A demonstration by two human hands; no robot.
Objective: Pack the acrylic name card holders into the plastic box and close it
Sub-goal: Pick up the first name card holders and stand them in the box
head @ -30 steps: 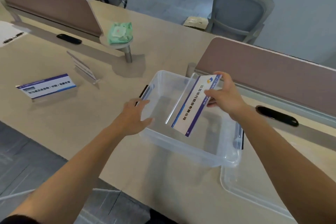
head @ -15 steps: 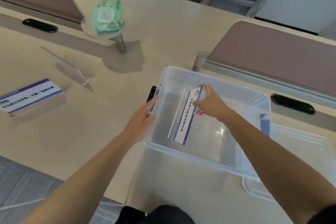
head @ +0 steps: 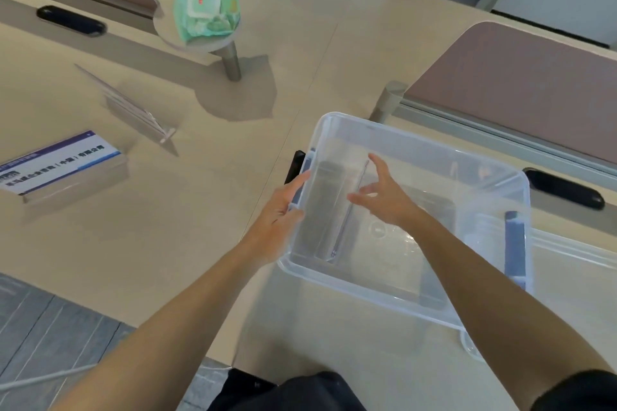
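The clear plastic box (head: pixel 417 140) stands open near the desk's front edge. One acrylic name card holder (head: pixel 349 210) stands edge-on inside it, by the left wall. My right hand (head: pixel 384 198) hovers inside the box just right of that holder, fingers spread and holding nothing. My left hand (head: pixel 278 210) grips the box's left wall at the latch. On the desk to the left stand two more holders: one with a blue-and-white card (head: pixel 63 162) and one seen from the side (head: pixel 133 107). The clear lid (head: pixel 574 252) lies under the box's right side.
A green pack of wipes (head: pixel 207 3) sits on a small round stand at the back. Brown desk dividers (head: pixel 521 83) rise behind the box and at the far left. Black cable slots (head: pixel 564 192) are set in the desk. The desk edge runs close to my body.
My right hand lowered the card holder into the box and let go; its fingers have opened. The view has tilted further down. My left hand stays on the box's left wall.
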